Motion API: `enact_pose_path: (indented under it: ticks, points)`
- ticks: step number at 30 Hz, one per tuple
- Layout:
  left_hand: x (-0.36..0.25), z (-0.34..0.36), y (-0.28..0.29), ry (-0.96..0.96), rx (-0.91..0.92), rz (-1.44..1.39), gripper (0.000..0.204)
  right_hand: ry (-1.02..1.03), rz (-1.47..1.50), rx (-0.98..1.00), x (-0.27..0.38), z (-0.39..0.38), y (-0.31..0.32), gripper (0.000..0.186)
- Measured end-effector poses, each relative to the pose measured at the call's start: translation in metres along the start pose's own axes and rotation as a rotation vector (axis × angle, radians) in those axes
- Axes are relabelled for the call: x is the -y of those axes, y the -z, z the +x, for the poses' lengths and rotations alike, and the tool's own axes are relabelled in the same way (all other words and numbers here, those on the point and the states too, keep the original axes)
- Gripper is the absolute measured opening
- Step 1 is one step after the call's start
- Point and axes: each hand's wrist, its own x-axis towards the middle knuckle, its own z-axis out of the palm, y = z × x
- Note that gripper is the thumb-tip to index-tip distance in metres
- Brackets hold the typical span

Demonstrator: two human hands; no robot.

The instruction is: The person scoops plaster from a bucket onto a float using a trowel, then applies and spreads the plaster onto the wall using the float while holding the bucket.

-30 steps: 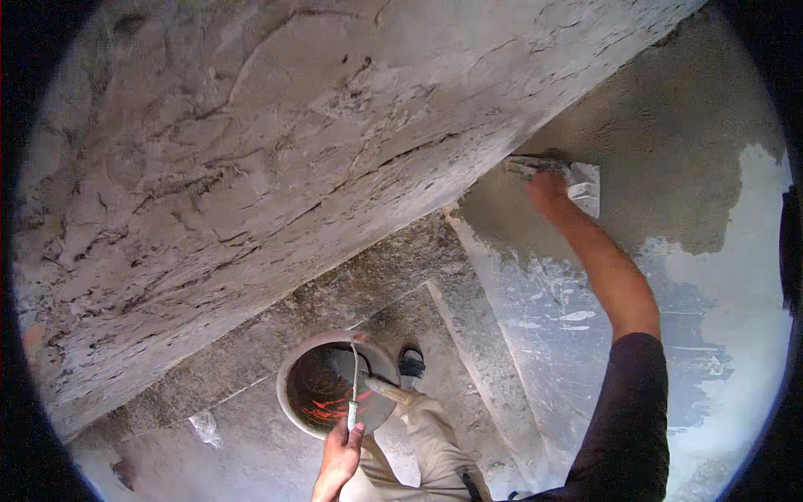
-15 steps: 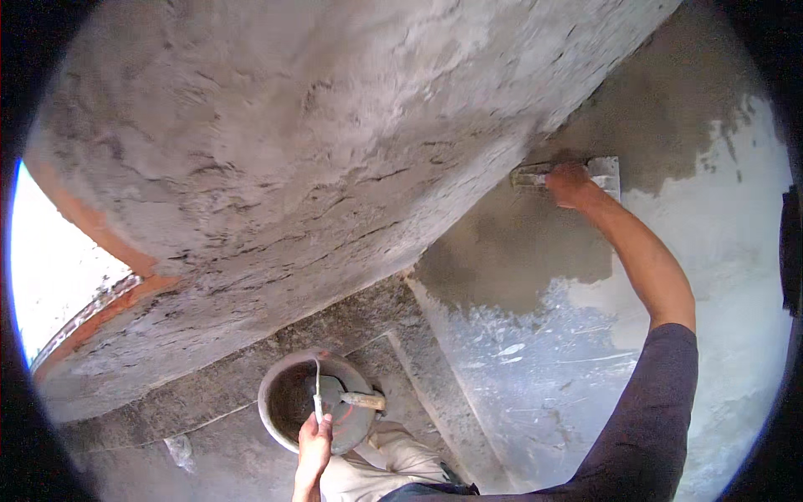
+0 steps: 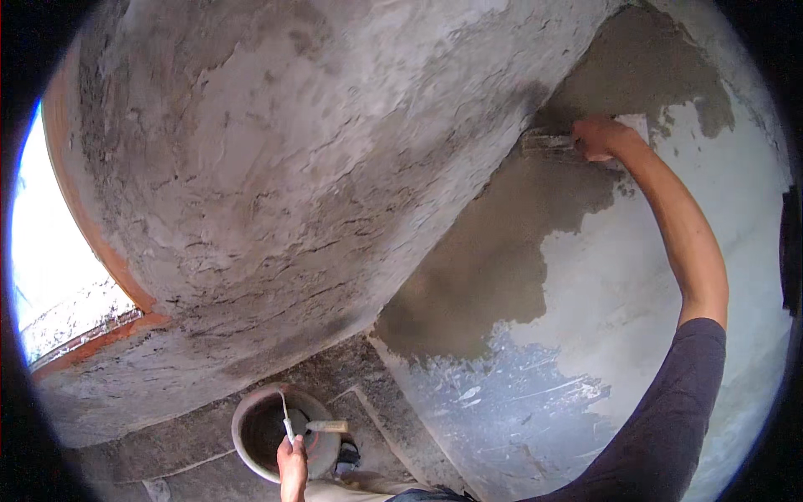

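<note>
My right hand [image 3: 599, 137] is closed around a plastering trowel [image 3: 637, 125], whose flat blade lies against the right-hand wall. Dark wet plaster [image 3: 493, 251] covers a ragged strip of that wall along the corner, and the trowel sits across it. Low in the picture, my left hand [image 3: 293, 464] grips the pale handle [image 3: 288, 428] of a round bucket [image 3: 240, 427], fingers wrapped round it. Inside the bucket rests a tool with a wooden handle [image 3: 328, 426], its grip sticking out over the rim; its working end is hard to make out.
A rough grey wall [image 3: 276, 167] fills the left and meets the plastered wall in a slanting corner. At far left a bright opening [image 3: 58, 243] has an orange-brown edge. Below the bucket lies a dark floor with a raised strip [image 3: 393, 431]. Paler wall [image 3: 636, 276] surrounds the wet plaster.
My right hand and the trowel have moved farther up the wall. The view has shifted, so the bucket and my left hand appear lower and farther left; that grip stays the same.
</note>
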Motion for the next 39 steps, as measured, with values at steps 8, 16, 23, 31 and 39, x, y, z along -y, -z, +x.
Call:
enact_pose_path:
  ticks: [8, 16, 23, 31, 39]
  points:
    - [0.013, -0.005, -0.002, 0.116, -0.022, -0.085, 0.022, -0.295, 0.006, -0.281, -0.096, -0.054, 0.065, 0.028]
    - [0.037, 0.010, -0.014, -0.042, -0.065, -0.185, 0.025, -0.501, 0.183, -0.879, -0.155, -0.124, 0.081, 0.029]
    - [0.017, -0.002, -0.010, -0.168, -0.089, -0.212, 0.020, -0.471, 1.094, -1.108, 0.090, -0.168, -0.027, 0.023]
    - [-0.043, -0.062, 0.008, -0.141, -0.176, -0.044, 0.023, 0.091, 1.711, -0.215, 0.424, -0.219, -0.196, 0.041]
    - [-0.070, -0.107, 0.028, -0.164, -0.303, 0.147, 0.035, 0.487, 1.675, -0.124, 0.448, -0.215, -0.117, 0.036]
